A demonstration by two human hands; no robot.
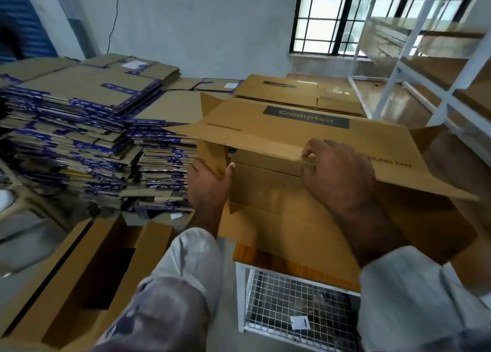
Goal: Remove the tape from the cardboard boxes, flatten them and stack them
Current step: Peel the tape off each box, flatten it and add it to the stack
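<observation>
On the wooden table top (255, 256), at 5 o'clock, stands an open Crompton ceiling fan box (305, 213). The left hand (208, 181) grips its short left flap; the right hand (337, 171) curls over its long flap edge. Stacks of flattened boxes (79, 118) lie at 9 o'clock.

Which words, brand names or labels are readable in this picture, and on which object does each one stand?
"Crompton": dark rectangle on the long flap of the open brown cardboard box that both hands hold.
"EILING FAN": same flap, beside the right hand; its first letter is hidden.
Dark label on the flattened brown box behind: too blurred.
White stickers on the flattened cardboard stacks: too small.
White tag in the wire mesh basket: unreadable.
</observation>
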